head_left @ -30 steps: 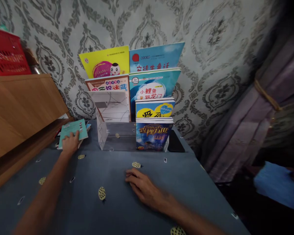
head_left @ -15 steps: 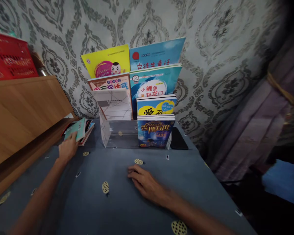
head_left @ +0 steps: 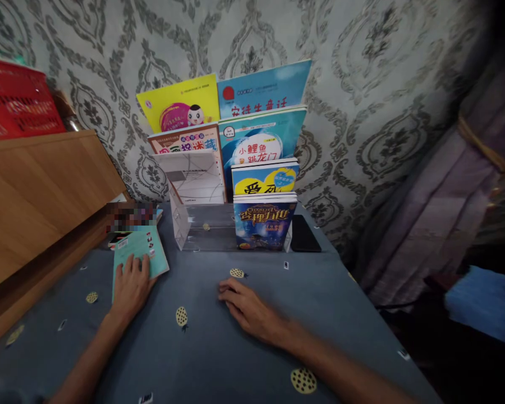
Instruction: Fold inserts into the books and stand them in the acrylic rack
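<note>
My left hand (head_left: 131,285) lies flat, fingers spread, on a thin teal booklet (head_left: 145,252) that rests on the blue-grey tablecloth (head_left: 219,359). My right hand (head_left: 249,310) rests palm down on the cloth near the middle, fingers loosely extended, holding nothing. Behind them stands a clear acrylic tiered book stand (head_left: 184,227) filled with children's books. A dark blue book (head_left: 264,224) fills its front right slot. The front left slot holds no book.
A small stack of books (head_left: 130,221) lies at the left, behind the teal booklet. A black phone (head_left: 303,234) lies right of the stand. A wooden cabinet (head_left: 37,185) with a red crate (head_left: 14,101) stands at left. Patterned wall behind; curtain (head_left: 454,185) at right.
My left hand has drawn the teal booklet off the stack at the left and slid it toward me onto the cloth. My right hand has stayed in place.
</note>
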`<move>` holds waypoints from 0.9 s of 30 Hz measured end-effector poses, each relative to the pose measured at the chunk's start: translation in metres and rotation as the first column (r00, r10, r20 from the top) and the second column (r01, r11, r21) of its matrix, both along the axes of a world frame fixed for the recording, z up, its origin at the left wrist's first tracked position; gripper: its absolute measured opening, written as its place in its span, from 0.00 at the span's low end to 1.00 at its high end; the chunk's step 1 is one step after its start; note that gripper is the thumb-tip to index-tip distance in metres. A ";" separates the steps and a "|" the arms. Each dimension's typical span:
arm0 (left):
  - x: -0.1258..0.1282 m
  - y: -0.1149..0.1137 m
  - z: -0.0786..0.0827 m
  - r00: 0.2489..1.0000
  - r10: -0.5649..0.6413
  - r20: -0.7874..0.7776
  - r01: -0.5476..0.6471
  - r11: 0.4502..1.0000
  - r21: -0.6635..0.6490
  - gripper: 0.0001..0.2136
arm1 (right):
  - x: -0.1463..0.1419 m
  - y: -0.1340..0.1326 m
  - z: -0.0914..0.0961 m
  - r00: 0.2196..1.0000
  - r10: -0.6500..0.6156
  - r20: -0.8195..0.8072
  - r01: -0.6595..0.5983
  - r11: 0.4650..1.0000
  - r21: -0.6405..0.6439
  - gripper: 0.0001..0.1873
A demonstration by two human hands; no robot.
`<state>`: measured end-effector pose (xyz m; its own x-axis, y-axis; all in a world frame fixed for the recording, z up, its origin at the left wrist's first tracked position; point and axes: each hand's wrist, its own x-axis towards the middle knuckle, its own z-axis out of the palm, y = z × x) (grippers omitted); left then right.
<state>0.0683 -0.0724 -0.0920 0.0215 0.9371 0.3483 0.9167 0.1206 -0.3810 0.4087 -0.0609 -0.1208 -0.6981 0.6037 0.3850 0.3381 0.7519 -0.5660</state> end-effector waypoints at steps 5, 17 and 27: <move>0.006 -0.006 0.003 0.966 -0.210 0.153 0.219 0.975 -0.046 0.24 | 0.000 0.001 -0.003 1.000 0.005 -0.013 -0.005 1.000 0.020 0.15; -0.071 0.072 0.006 0.845 0.194 0.499 -0.185 0.980 -0.068 0.32 | 0.000 -0.001 0.002 1.000 0.001 0.010 -0.001 1.000 0.003 0.15; -0.051 0.046 -0.012 0.878 0.232 0.419 -0.158 0.966 -0.205 0.31 | 0.000 0.002 -0.002 0.999 0.000 -0.054 -0.002 0.999 -0.040 0.15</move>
